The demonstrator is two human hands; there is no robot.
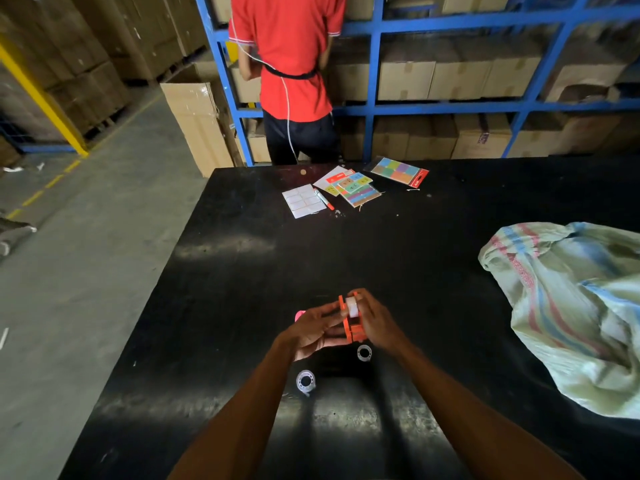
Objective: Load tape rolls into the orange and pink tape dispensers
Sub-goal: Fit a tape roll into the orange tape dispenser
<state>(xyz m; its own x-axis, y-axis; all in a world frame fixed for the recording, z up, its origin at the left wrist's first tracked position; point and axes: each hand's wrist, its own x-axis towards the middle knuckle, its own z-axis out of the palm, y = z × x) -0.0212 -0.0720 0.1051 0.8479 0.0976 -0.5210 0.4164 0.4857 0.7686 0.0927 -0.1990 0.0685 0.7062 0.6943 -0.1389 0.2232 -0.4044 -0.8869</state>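
Both hands meet above the black table, holding the orange tape dispenser upright between them. The left hand curls its fingers against the dispenser's left side, and the right hand wraps the right side, its fingertips pressed on a white tape roll seated in the top of the dispenser. Just beyond the left hand's knuckles a sliver of the pink tape dispenser shows on the table, mostly hidden. Just below the right hand's heel lies a loose clear tape roll, and another clear roll lies nearer, under the left wrist, apart from the hands.
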